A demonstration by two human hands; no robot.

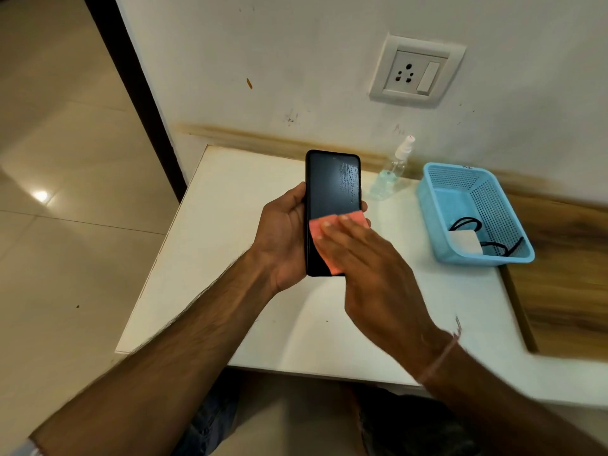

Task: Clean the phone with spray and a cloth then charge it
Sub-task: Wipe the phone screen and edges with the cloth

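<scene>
Well, phone (332, 189): above the table (230, 258), droplets on its upper screen.
Left hand (283, 238): grasping the phone's edges.
Right hand (362, 258): flat fingers pressing pink cloth (316, 230) onto the screen.

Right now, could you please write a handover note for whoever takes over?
Left grip holds the black rectangular phone above the white table. Right grip presses a pink cloth on its lower screen.
Done: sprayed, droplets show near the top.
Clear plastic spray bottle stands by the wall; white charger with black cable lies in the blue perforated basket.
Left: finish wiping, then charge at the white wall socket.
</scene>
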